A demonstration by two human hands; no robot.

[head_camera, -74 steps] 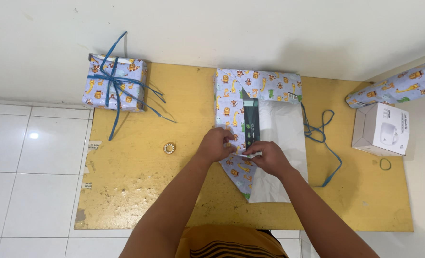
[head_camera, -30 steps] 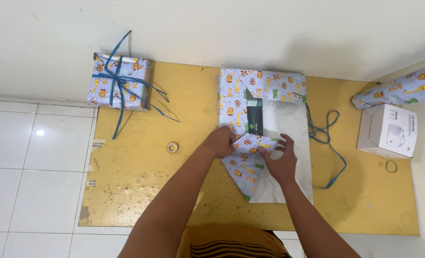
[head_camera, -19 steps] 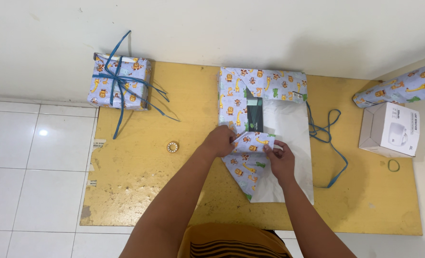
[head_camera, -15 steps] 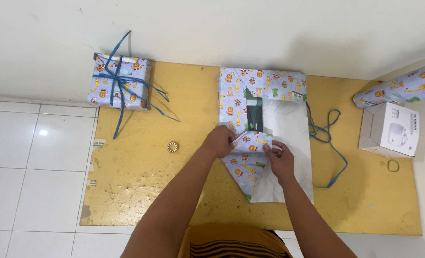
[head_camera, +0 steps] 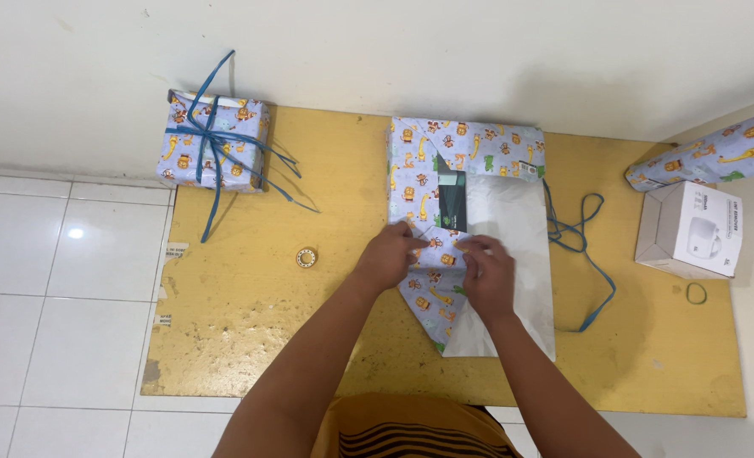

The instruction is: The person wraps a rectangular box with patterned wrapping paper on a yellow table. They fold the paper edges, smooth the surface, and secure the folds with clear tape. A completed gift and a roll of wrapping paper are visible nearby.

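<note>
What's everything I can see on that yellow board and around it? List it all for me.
yellow board: one, mustard, on the white tiled floor by the wall.
half-wrapped parcel: one, light blue animal-print paper, white underside showing, mid-board.
wrapped gift: one, same paper, tied with blue ribbon, far left corner.
tape roll: one, small, yellowish, left of the hands.
loose ribbon: one, blue, right of the parcel.
white box: one, mug pictured on it, right edge.
paper roll: one, animal-print, behind the box.
rubber band: one, greenish, near the box.
left hand: pinching a paper flap.
right hand: pressing the same flap.
</note>
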